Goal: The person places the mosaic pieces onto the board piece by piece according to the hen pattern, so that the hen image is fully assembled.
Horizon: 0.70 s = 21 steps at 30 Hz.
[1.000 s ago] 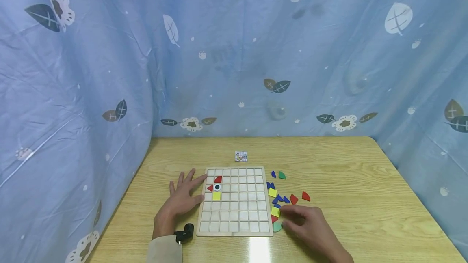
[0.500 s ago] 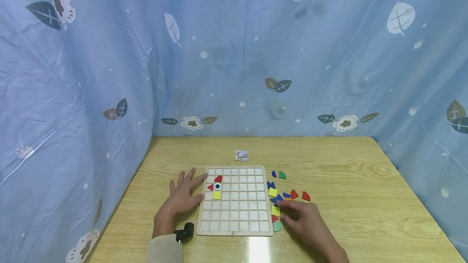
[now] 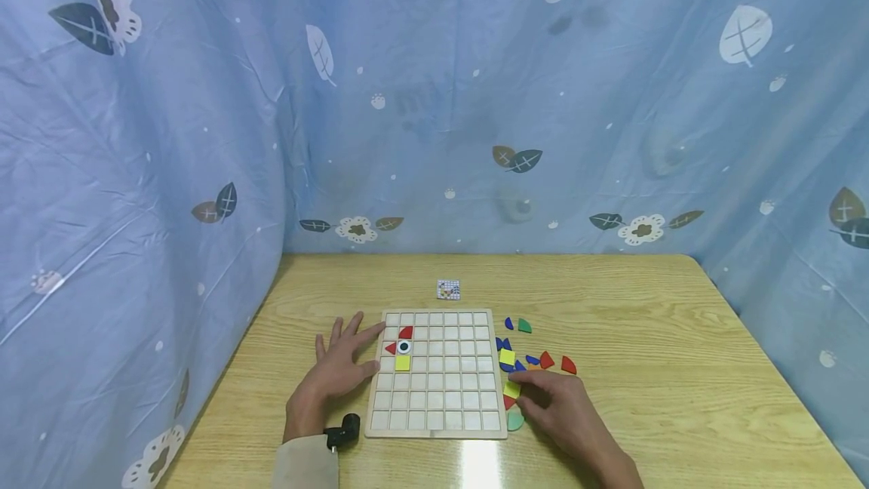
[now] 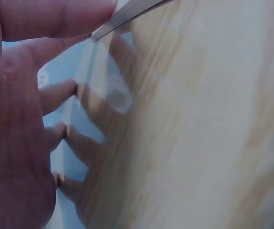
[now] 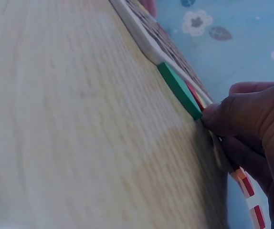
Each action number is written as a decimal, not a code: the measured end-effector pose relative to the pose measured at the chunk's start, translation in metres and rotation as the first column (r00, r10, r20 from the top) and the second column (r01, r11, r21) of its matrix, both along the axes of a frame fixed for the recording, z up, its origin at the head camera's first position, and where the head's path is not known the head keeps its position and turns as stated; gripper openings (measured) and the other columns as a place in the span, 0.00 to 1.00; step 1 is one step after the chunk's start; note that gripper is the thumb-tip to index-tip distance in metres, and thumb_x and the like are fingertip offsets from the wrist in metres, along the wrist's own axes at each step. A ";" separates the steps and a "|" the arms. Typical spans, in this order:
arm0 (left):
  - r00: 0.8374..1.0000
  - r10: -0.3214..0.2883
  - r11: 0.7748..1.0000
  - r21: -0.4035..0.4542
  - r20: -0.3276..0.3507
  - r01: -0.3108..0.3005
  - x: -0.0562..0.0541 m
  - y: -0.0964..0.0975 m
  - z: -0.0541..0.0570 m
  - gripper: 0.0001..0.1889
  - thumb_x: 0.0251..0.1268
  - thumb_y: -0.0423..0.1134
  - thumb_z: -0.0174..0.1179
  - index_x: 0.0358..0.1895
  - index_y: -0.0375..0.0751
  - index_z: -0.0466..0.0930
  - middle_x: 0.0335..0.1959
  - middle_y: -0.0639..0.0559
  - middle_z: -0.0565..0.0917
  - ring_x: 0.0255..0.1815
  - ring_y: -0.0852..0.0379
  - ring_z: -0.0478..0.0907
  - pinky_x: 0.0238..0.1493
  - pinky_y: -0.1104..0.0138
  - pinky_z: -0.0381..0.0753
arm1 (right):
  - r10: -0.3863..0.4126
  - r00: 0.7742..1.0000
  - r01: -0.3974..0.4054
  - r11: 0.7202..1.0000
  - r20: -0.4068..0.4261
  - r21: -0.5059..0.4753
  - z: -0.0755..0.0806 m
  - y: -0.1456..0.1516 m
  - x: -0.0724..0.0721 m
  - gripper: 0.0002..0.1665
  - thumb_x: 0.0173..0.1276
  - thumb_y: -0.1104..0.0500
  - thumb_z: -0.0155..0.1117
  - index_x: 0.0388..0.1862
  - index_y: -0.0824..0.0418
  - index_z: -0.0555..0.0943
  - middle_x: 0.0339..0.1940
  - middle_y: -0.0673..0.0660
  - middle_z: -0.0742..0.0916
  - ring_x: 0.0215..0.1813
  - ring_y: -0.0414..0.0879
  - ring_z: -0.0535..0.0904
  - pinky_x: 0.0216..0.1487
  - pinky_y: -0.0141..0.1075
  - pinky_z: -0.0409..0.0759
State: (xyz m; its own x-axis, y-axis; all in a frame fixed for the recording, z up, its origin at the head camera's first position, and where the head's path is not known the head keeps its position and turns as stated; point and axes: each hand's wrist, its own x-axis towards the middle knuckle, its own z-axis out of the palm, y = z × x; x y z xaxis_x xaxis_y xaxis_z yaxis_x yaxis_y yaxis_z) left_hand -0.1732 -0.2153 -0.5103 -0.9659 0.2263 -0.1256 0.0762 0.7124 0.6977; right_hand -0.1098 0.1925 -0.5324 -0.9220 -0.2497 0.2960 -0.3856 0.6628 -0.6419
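A wooden grid board [image 3: 434,435] lies on the table in the head view. On its upper left cells sit a red quarter-circle [image 3: 406,332], a red triangle [image 3: 391,349], a round eye tile [image 3: 403,347] and a yellow square tile [image 3: 403,363]. My left hand [image 3: 342,368] lies with spread fingers against the board's left edge, thumb and forefinger touching it. Beside the right edge, my right hand [image 3: 560,402] pinches another yellow square tile [image 3: 512,389] between thumb and forefinger. That tile is hidden in the right wrist view, where a green piece [image 5: 179,90] is beside the thumb.
Loose blue, red, green and orange pieces lie right of the board, including a red quarter-circle [image 3: 569,364] and a green one [image 3: 524,325]. A small pattern card [image 3: 448,290] lies beyond the board. A blue curtain [image 3: 434,96] hangs behind the table.
My right hand first moved up among the loose pieces, shifting some blue ones, then its fingers closed at the lower yellow square tile, which shifted slightly away. The left hand stays put.
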 end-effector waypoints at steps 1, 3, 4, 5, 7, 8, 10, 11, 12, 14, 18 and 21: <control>1.000 0.001 1.000 -0.002 -0.001 -0.001 0.000 0.000 0.000 0.37 0.73 0.36 0.68 0.84 0.54 0.71 0.92 0.35 0.48 0.91 0.25 0.29 0.79 0.24 0.16 | 0.001 1.000 -0.001 1.000 -0.009 0.004 0.000 0.000 0.000 0.24 0.59 0.70 0.84 0.53 0.51 0.94 0.49 0.44 0.96 0.54 0.42 0.92 0.55 0.37 0.91; 1.000 0.001 1.000 0.001 -0.004 -0.001 0.000 0.000 -0.001 0.37 0.72 0.36 0.68 0.84 0.54 0.71 0.92 0.35 0.48 0.91 0.25 0.29 0.79 0.24 0.16 | 0.003 1.000 -0.003 1.000 -0.027 0.011 -0.001 0.000 0.000 0.24 0.59 0.69 0.84 0.53 0.50 0.94 0.49 0.44 0.96 0.54 0.41 0.92 0.56 0.37 0.91; 1.000 0.002 1.000 0.001 -0.004 -0.002 0.000 0.000 -0.001 0.37 0.72 0.36 0.68 0.84 0.54 0.71 0.92 0.35 0.48 0.91 0.25 0.29 0.79 0.24 0.16 | 0.005 0.999 -0.005 1.000 -0.035 0.013 -0.001 -0.001 0.000 0.24 0.59 0.69 0.84 0.52 0.50 0.94 0.49 0.44 0.95 0.54 0.41 0.92 0.56 0.37 0.91; 1.000 0.003 1.000 0.001 -0.003 -0.003 0.000 0.000 -0.001 0.37 0.72 0.35 0.68 0.84 0.54 0.71 0.92 0.35 0.48 0.91 0.25 0.29 0.79 0.24 0.16 | 0.007 0.999 -0.006 1.000 -0.047 0.016 -0.002 -0.001 0.000 0.24 0.58 0.69 0.84 0.52 0.51 0.94 0.49 0.44 0.95 0.53 0.42 0.92 0.56 0.37 0.91; 1.000 0.004 1.000 0.001 -0.005 -0.004 0.000 0.000 -0.001 0.37 0.72 0.35 0.68 0.84 0.54 0.71 0.92 0.35 0.48 0.91 0.25 0.29 0.79 0.24 0.16 | 0.010 0.998 -0.009 1.000 -0.062 0.017 -0.003 -0.001 0.000 0.24 0.58 0.70 0.84 0.52 0.50 0.94 0.49 0.44 0.95 0.53 0.41 0.92 0.55 0.36 0.91; 1.000 0.005 1.000 0.000 -0.004 -0.005 0.000 -0.001 -0.002 0.37 0.72 0.35 0.68 0.84 0.53 0.71 0.92 0.35 0.48 0.91 0.25 0.29 0.79 0.24 0.16 | 0.009 0.998 -0.008 1.000 -0.065 0.015 -0.003 -0.001 -0.001 0.24 0.58 0.70 0.84 0.52 0.50 0.94 0.49 0.44 0.95 0.53 0.41 0.92 0.55 0.36 0.91; 1.000 0.007 1.000 -0.003 -0.004 -0.007 0.000 -0.001 -0.002 0.37 0.73 0.35 0.67 0.84 0.53 0.71 0.92 0.35 0.48 0.91 0.25 0.29 0.79 0.25 0.16 | 0.002 0.998 -0.002 1.000 -0.070 0.011 -0.004 -0.002 -0.001 0.24 0.58 0.71 0.83 0.52 0.51 0.94 0.49 0.44 0.95 0.53 0.41 0.92 0.55 0.35 0.91; 1.000 0.009 1.000 -0.005 -0.005 -0.009 0.000 -0.001 -0.002 0.37 0.73 0.35 0.67 0.84 0.53 0.71 0.92 0.35 0.48 0.91 0.25 0.29 0.79 0.25 0.16 | -0.004 0.997 0.004 1.000 -0.074 0.012 -0.004 -0.002 -0.001 0.24 0.58 0.71 0.83 0.51 0.51 0.94 0.49 0.44 0.95 0.54 0.41 0.92 0.55 0.36 0.91; 1.000 0.009 1.000 -0.004 -0.008 -0.009 0.000 -0.001 -0.002 0.37 0.72 0.35 0.67 0.84 0.52 0.71 0.92 0.34 0.48 0.91 0.25 0.29 0.79 0.24 0.16 | -0.010 0.997 0.011 1.000 -0.072 0.013 -0.004 -0.002 -0.002 0.24 0.58 0.72 0.83 0.51 0.52 0.94 0.49 0.43 0.95 0.54 0.40 0.92 0.55 0.35 0.91; 1.000 0.009 1.000 -0.006 -0.010 -0.009 0.000 -0.001 -0.002 0.37 0.72 0.34 0.67 0.84 0.52 0.71 0.92 0.34 0.48 0.91 0.25 0.29 0.79 0.24 0.16 | -0.026 0.998 0.027 1.000 -0.064 0.016 -0.004 -0.002 -0.002 0.24 0.58 0.72 0.82 0.51 0.52 0.94 0.49 0.43 0.95 0.54 0.40 0.91 0.56 0.36 0.91; 1.000 0.004 1.000 -0.005 -0.013 -0.004 -0.001 -0.001 -0.003 0.37 0.73 0.34 0.67 0.84 0.52 0.71 0.92 0.34 0.48 0.91 0.25 0.29 0.79 0.24 0.17 | -0.062 0.997 0.063 0.998 -0.038 0.016 -0.001 -0.001 -0.001 0.23 0.59 0.72 0.81 0.50 0.51 0.94 0.49 0.42 0.95 0.55 0.40 0.92 0.56 0.37 0.91; 1.000 0.001 1.000 -0.004 -0.011 -0.001 -0.001 -0.001 -0.002 0.36 0.73 0.34 0.67 0.84 0.52 0.71 0.92 0.35 0.48 0.91 0.25 0.28 0.79 0.24 0.16 | -0.074 0.997 0.074 0.997 -0.026 -0.004 0.004 0.001 -0.001 0.23 0.60 0.72 0.81 0.50 0.49 0.94 0.48 0.41 0.95 0.55 0.39 0.92 0.57 0.37 0.91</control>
State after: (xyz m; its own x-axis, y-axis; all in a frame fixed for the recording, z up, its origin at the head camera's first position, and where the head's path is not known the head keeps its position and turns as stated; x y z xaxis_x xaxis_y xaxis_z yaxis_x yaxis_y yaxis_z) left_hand -0.1737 -0.2162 -0.5127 -0.9675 0.2248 -0.1161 0.0828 0.7150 0.6942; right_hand -0.1108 0.1939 -0.5284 -0.9299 -0.1801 0.3208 -0.3522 0.6878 -0.6347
